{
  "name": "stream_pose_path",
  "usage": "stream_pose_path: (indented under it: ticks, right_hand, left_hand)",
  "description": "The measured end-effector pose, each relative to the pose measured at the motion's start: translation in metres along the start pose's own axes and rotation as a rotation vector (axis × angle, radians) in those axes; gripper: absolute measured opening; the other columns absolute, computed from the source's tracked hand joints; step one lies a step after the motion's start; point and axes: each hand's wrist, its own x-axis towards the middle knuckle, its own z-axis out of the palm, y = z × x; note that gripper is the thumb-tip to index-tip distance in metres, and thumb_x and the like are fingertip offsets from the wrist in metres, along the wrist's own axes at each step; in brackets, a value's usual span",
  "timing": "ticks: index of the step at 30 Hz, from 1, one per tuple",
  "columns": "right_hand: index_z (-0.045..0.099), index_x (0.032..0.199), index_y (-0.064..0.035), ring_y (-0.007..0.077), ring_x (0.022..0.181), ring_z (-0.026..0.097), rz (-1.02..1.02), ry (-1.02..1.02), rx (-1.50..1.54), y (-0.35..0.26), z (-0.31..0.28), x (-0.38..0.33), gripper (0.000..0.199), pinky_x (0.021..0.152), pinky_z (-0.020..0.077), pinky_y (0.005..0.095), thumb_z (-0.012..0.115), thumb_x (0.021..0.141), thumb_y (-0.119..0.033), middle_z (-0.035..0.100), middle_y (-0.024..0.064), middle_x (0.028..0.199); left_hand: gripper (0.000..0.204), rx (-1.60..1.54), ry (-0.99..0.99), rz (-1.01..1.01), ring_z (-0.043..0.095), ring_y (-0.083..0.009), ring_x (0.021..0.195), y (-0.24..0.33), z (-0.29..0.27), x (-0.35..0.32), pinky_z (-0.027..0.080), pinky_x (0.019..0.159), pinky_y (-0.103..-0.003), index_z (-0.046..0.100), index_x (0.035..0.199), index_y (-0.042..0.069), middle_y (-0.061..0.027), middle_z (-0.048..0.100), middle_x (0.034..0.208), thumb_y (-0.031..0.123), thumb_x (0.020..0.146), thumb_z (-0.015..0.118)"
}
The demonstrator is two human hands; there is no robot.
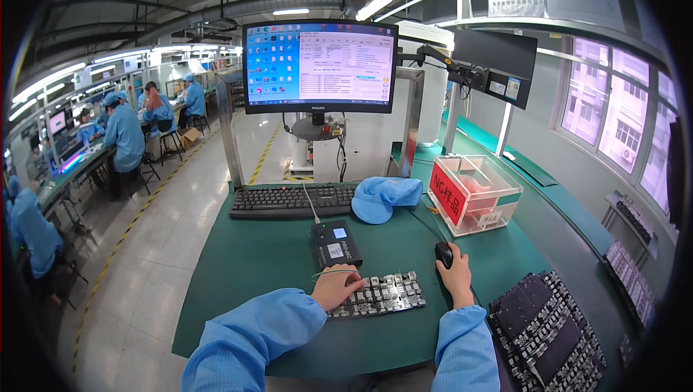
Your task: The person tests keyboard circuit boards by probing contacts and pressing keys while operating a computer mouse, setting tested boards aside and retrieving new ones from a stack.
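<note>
My left hand (336, 287) is closed over the left end of a small keyboard circuit board (386, 294) lined with pale switches, which lies on the green table mat. A thin green cable crosses the back of that hand. My right hand (455, 276) is wrapped over a black computer mouse (444, 253), to the right of the board. Just beyond my left hand sits a black test box (336, 243) with a small lit screen and a white cable running from its far side. Both sleeves are light blue, and my left fingertips are partly hidden.
Behind the box are a black keyboard (289, 201), a blue cloth cap (386, 198) and a lit monitor (319, 67). A clear box with a red label (476, 193) stands at the right. Keyboard boards (552, 327) are stacked near right. Blue-clad people (130, 136) sit at benches far left.
</note>
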Motion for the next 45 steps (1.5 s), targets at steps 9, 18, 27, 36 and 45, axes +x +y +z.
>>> stream_pose_path:
  ticks: [9, 18, 27, 36, 45]
  right_hand:
    - [0.044, 0.135, -0.0264, 0.0409, 0.092, 0.061, -0.026, 0.016, -0.009, 0.0053, 0.0022, 0.0017, 0.065, 0.08, 0.0523, 0.0461, 0.072, 0.077, -0.029, 0.051, 0.0193, 0.111]
    - [0.045, 0.134, -0.0266, 0.0413, 0.092, 0.061, -0.031, 0.019, -0.005, 0.0064, 0.0025, 0.0014, 0.064, 0.08, 0.0524, 0.0463, 0.072, 0.076, -0.029, 0.052, 0.0198, 0.11]
    - [0.046, 0.133, -0.0266, 0.0418, 0.091, 0.061, -0.042, 0.031, -0.021, 0.0028, 0.0034, 0.0027, 0.062, 0.078, 0.0525, 0.0465, 0.071, 0.077, -0.028, 0.052, 0.0199, 0.11]
    - [0.046, 0.134, -0.027, 0.0411, 0.091, 0.062, -0.026, 0.033, -0.022, 0.0026, 0.0041, 0.0007, 0.063, 0.079, 0.0527, 0.0458, 0.071, 0.076, -0.03, 0.051, 0.0192, 0.111]
    - [0.046, 0.134, -0.027, 0.0404, 0.091, 0.062, -0.023, 0.035, -0.014, 0.0057, 0.0048, 0.0023, 0.062, 0.079, 0.0529, 0.0455, 0.07, 0.076, -0.03, 0.051, 0.0191, 0.111]
  left_hand:
    - [0.027, -0.02, 0.021, 0.012, 0.058, -0.0236, 0.077, 0.0043, -0.0013, 0.0009, 0.047, 0.069, -0.035, 0.063, 0.081, 0.003, -0.0079, 0.06, 0.079, 0.029, 0.084, 0.069]
    - [0.027, 0.003, 0.067, 0.046, 0.057, -0.0236, 0.077, 0.0029, 0.0011, -0.0002, 0.046, 0.069, -0.036, 0.063, 0.08, 0.003, -0.0073, 0.061, 0.08, 0.029, 0.083, 0.07]
    - [0.023, 0.011, 0.029, 0.011, 0.056, -0.0233, 0.081, 0.0026, -0.001, -0.0006, 0.042, 0.074, -0.037, 0.062, 0.082, 0.009, -0.0043, 0.06, 0.079, 0.032, 0.085, 0.066]
    - [0.024, -0.007, 0.015, -0.007, 0.057, -0.0234, 0.08, 0.0022, -0.0016, -0.002, 0.043, 0.074, -0.038, 0.063, 0.081, 0.009, -0.0048, 0.06, 0.08, 0.032, 0.084, 0.067]
    - [0.026, -0.004, 0.048, 0.026, 0.057, -0.0234, 0.075, 0.0034, -0.0002, 0.0002, 0.046, 0.068, -0.036, 0.064, 0.08, 0.004, -0.0075, 0.06, 0.078, 0.029, 0.083, 0.07]
